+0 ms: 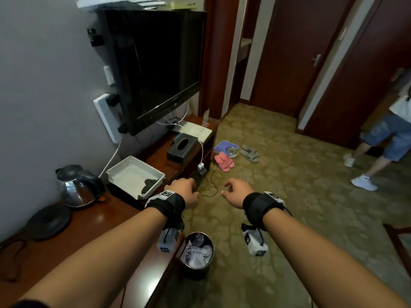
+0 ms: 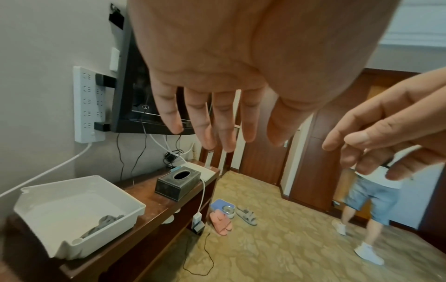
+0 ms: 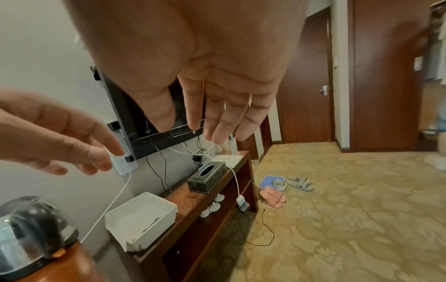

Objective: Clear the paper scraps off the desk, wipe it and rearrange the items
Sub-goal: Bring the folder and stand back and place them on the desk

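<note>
Both hands held out in the air, holding nothing. Left hand (image 1: 184,192) is over the front edge of the worktop (image 1: 93,227), fingers (image 2: 200,118) straight and slightly spread. Right hand (image 1: 236,192) is over the carpet, fingers (image 3: 217,118) loose and a little apart. Crumpled white scraps (image 1: 196,252) sit in the waste bin (image 1: 195,271) on the floor beside the worktop. Grey cloth (image 1: 151,184) lies in the near corner of the white tray (image 1: 131,174). Kettle (image 1: 77,185) stands left of the tray, off its base (image 1: 47,221). Tissue box (image 1: 182,147) sits farther along.
</note>
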